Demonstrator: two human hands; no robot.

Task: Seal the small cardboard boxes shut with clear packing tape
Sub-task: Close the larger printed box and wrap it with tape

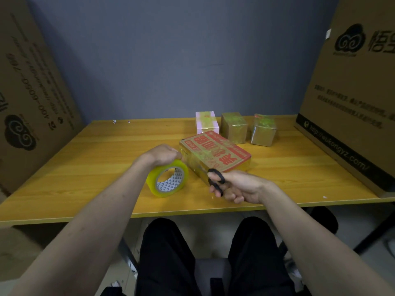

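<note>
A flat cardboard box with red print (215,153) lies mid-table, glossy tape over its top and near side. Right beside its left end stands a yellowish roll of clear tape (168,178) on its edge, and my left hand (163,154) grips the roll's top. My right hand (233,185) sits at the box's near corner with its fingers through the black handles of scissors (216,180); the blades are hidden. Behind the flat box stand a pink-and-white box (207,122) and two brown boxes (234,127) (263,129), all with shiny tape on them.
The yellow wooden table (85,167) ends at a blue-grey wall. A big printed carton (32,92) leans at the left, and another large carton (352,92) rests on the table's right side. My legs in black trousers and a chair show below the front edge.
</note>
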